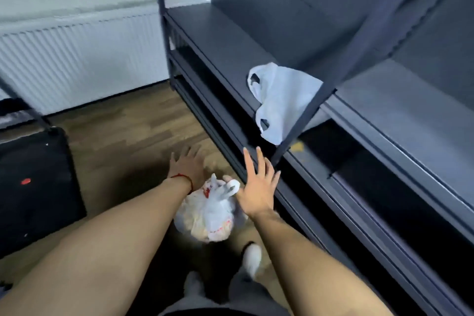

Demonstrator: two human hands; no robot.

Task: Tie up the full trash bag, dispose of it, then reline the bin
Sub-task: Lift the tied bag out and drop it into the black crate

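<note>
A full white trash bag with red print sits low on the floor between my forearms, its top gathered into a knot with loops sticking up. My left hand hovers just beyond the bag with fingers spread, holding nothing. My right hand is spread open at the bag's right side, its thumb near a handle loop. An empty white plastic bag lies on a grey shelf, hanging over the edge. The bin itself is hidden or out of view.
A dark grey metal shelving unit fills the right side, its upright post close to my right hand. A black box with a red mark stands at the left on the wooden floor. A white radiator lines the back wall. My shoes show below.
</note>
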